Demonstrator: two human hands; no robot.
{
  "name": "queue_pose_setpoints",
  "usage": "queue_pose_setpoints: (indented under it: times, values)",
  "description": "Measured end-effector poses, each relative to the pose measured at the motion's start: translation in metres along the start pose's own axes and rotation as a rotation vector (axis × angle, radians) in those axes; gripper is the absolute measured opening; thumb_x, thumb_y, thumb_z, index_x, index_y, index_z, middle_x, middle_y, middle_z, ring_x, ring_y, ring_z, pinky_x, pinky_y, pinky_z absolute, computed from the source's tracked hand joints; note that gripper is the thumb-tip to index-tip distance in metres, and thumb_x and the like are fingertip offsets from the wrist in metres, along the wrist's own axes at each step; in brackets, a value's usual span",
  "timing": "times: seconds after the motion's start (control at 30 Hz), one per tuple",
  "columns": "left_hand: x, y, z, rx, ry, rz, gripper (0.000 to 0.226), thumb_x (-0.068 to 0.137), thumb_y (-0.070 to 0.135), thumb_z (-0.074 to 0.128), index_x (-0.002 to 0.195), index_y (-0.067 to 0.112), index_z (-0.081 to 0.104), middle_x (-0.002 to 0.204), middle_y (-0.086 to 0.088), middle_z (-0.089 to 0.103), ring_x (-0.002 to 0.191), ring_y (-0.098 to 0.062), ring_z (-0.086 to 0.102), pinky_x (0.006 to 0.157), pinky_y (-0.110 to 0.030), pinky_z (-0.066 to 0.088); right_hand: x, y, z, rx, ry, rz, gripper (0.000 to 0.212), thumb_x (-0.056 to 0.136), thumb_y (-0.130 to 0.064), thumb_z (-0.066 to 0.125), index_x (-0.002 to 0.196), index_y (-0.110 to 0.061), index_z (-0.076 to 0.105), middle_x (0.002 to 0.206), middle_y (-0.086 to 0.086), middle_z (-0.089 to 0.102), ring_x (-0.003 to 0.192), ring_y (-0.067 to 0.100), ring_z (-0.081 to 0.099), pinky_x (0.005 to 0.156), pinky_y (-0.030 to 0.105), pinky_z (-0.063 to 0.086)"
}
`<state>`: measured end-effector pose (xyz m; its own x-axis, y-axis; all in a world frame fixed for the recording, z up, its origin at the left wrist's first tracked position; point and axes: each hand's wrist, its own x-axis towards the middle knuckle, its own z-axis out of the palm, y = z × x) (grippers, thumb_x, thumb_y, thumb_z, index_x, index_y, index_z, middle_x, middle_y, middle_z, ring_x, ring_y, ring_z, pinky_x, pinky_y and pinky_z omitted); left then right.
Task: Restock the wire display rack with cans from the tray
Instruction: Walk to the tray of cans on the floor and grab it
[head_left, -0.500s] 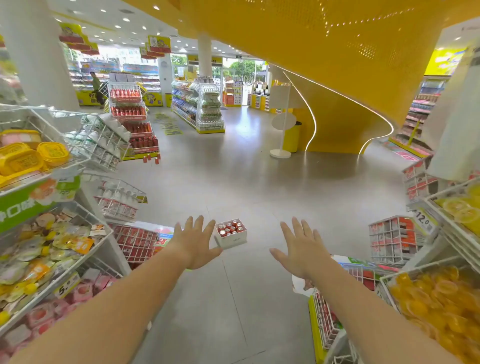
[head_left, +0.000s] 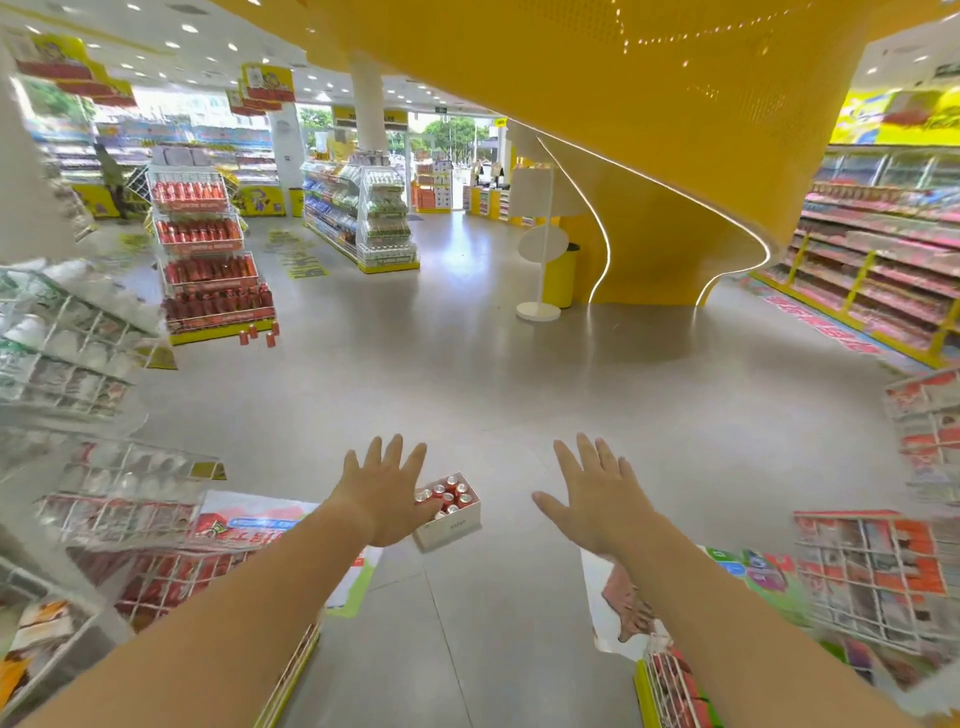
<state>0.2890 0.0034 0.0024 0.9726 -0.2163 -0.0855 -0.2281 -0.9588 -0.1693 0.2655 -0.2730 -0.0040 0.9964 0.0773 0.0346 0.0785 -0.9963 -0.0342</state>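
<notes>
- L hand (head_left: 382, 493), 6–7 o'clock: palm down, fingers straight & spread, holds nothing. Its thumb side overlaps the tray's left edge in view; cannot tell if it touches.
- R hand (head_left: 597, 499), 5 o'clock: palm down, fingers straight & apart, holds nothing, over bare floor (head_left: 493, 395), well apart from the tray.
- Tray (head_left: 452, 527), 6 o'clock: white box on the floor between the hands, nearer the L one. Red cans (head_left: 457, 491) stand upright inside, silver tops up; some hidden behind the L hand.
- Low wire rack (head_left: 156, 571), 8 o'clock, beside the L forearm: red packs, blurred.
- Wire grid rack (head_left: 862, 571), 4 o'clock, beside the R forearm: red/orange/white packs, blurred.
- Tiered wire display rack (head_left: 208, 260), 10 o'clock, far across the floor: four levels of red drinks on a yellow base; bottles or cans, too far to tell.
- 3 loose cans (head_left: 257, 332), red, upright on the floor at that rack's front R corner.
- White sign stand (head_left: 543, 244) & yellow bin (head_left: 563, 275), 12–1 o'clock, just beside each other at the foot of a curved yellow wall (head_left: 665, 208).
- Long shelves (head_left: 878, 275), 2 o'clock: pink/red goods.
</notes>
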Motion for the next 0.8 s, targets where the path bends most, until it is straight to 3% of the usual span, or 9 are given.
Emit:
queue_pose_setpoints:
  times: [0.43,0.8]
  values:
    - [0.29,-0.014,0.013,0.002,-0.028,-0.084,0.084,0.097,0.068,0.022,0.158,0.021,-0.012,0.167,-0.013,-0.012,0.154,-0.036,-0.005,0.123,-0.057,0.008,0.31,0.071,0.036,0.028,-0.068,-0.089,0.08,0.099,-0.064,0.025,0.161,-0.023,-0.003,0.169,0.012,-0.008,0.155,0.032,-0.008,0.125,0.049,0.002]
    - [0.513,-0.075,0.021,-0.057,-0.066,-0.235,0.084,0.096,0.069,0.022,0.158,0.022,-0.01,0.168,-0.012,-0.009,0.154,-0.036,-0.002,0.122,-0.057,0.009,0.577,0.089,0.046,-0.049,-0.049,-0.215,0.08,0.098,-0.065,0.027,0.161,-0.02,0.006,0.168,0.014,0.003,0.155,0.034,0.002,0.124,0.049,0.012]
